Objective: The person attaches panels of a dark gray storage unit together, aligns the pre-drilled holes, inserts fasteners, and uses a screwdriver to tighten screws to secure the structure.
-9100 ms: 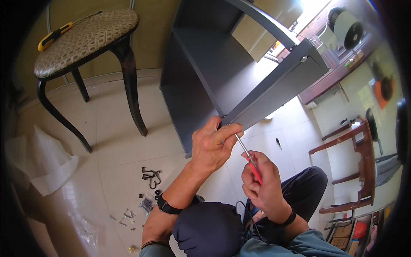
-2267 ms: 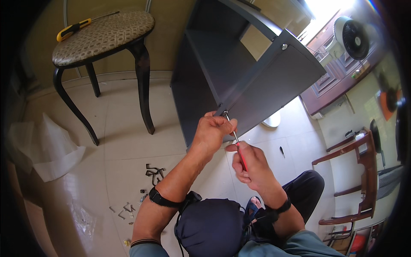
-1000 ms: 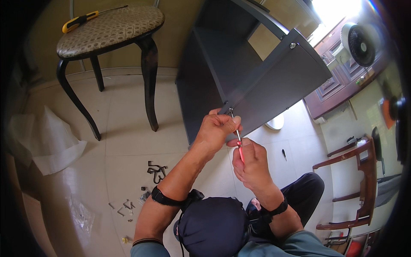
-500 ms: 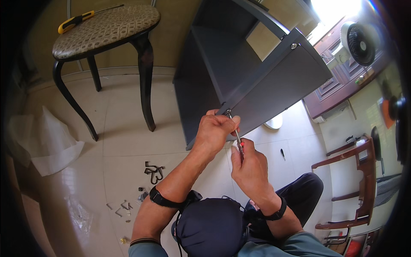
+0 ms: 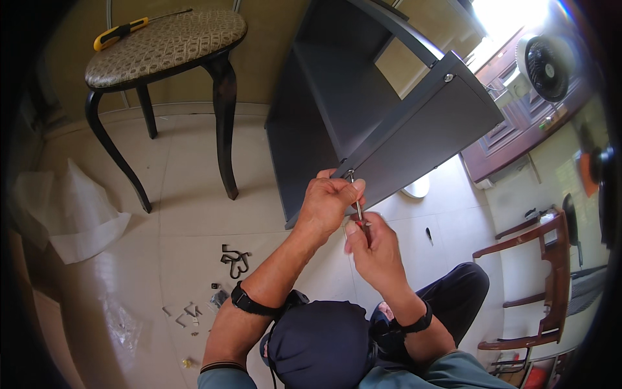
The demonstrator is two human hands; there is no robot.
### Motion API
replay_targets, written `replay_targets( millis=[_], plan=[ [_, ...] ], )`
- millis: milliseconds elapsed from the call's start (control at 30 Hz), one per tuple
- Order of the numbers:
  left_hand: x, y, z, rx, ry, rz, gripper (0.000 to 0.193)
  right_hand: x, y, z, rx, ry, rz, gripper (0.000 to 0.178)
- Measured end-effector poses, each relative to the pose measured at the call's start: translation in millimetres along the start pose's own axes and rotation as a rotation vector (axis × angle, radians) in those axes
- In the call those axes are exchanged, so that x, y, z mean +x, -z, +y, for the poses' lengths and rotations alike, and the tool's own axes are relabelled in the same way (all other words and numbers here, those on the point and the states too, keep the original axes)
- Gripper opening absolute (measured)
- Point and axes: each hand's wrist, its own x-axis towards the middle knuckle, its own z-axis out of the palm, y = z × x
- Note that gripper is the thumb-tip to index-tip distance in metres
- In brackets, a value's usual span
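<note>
A dark grey cabinet (image 5: 414,133) leans at a slant in front of me, with an open compartment on its left side. My right hand (image 5: 378,251) is closed round the handle of a screwdriver (image 5: 359,209), of which a little red shows between the fingers. Its metal shaft reaches up to a fitting at the lower front corner of the cabinet's side panel. My left hand (image 5: 327,202) is closed at that corner, thumb and fingers pinching the shaft near its tip. The other left fingers curl behind the panel's edge. A round silver fitting (image 5: 448,78) sits at the panel's upper corner.
At the upper left stands a stool (image 5: 172,45) bearing a yellow and black screwdriver (image 5: 120,32). Black hooks (image 5: 236,260), small bent metal pieces (image 5: 189,314) and a white sheet (image 5: 91,217) lie on the floor. A wooden chair (image 5: 551,279) and a fan (image 5: 544,68) are at right.
My right hand has turned on the handle, its fingers now placed differently. My left hand stays at the same corner. The whole view has shifted slightly.
</note>
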Motion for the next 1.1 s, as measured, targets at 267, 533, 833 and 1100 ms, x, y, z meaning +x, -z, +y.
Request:
replay_targets(
  millis=[267,533,833,1100],
  plan=[
    [-1.0,-2.1,4.2,-0.1,-0.054,-0.021,0.034,3.1,39.7,-16.5,1.01,-0.528,-0.321,0.03],
    [3.7,-0.7,4.9,-0.077,-0.063,-0.056,0.032,-2.6,22.9,-26.9,0.624,-0.459,-0.232,0.031],
    [-3.5,-7.7,8.7,-0.153,-0.016,-0.019,0.032,8.7,39.3,-2.7,1.036,-0.448,-0.359,0.034],
    [4.3,-7.3,-1.2,-0.018,-0.089,0.019,0.034,5.1,19.3,-4.8,0.667,-0.387,-0.194,0.033]
  ],
)
